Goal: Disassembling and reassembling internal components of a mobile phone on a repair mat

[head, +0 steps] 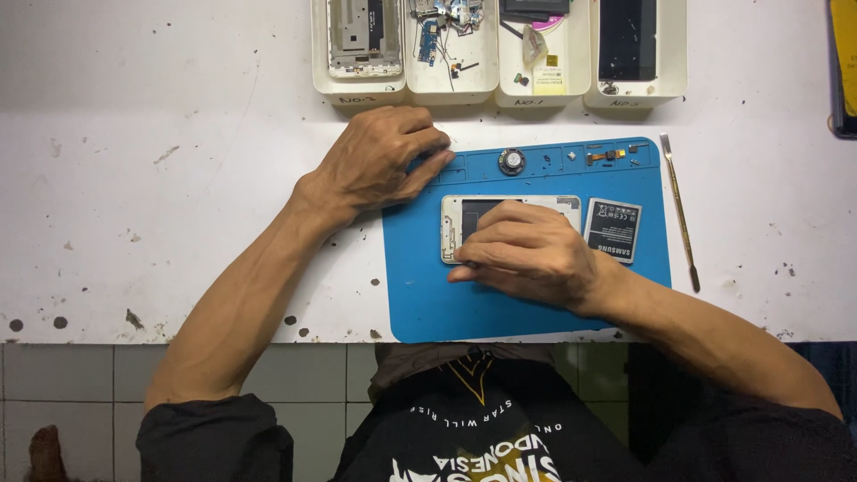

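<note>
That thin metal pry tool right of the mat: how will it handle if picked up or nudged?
The pry tool looks long, thin and flat, so probably light and stiff with slight flex. Lying flat on the table, it should slide, not roll. Its low profile may make it fiddly to pinch up.

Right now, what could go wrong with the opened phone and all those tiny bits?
The right hand presses on the opened phone, so a slip might scratch its insides. The small parts lying loose in the blue mat tray could roll off if the left hand bumps them. The battery lies close by and might get knocked.
</note>
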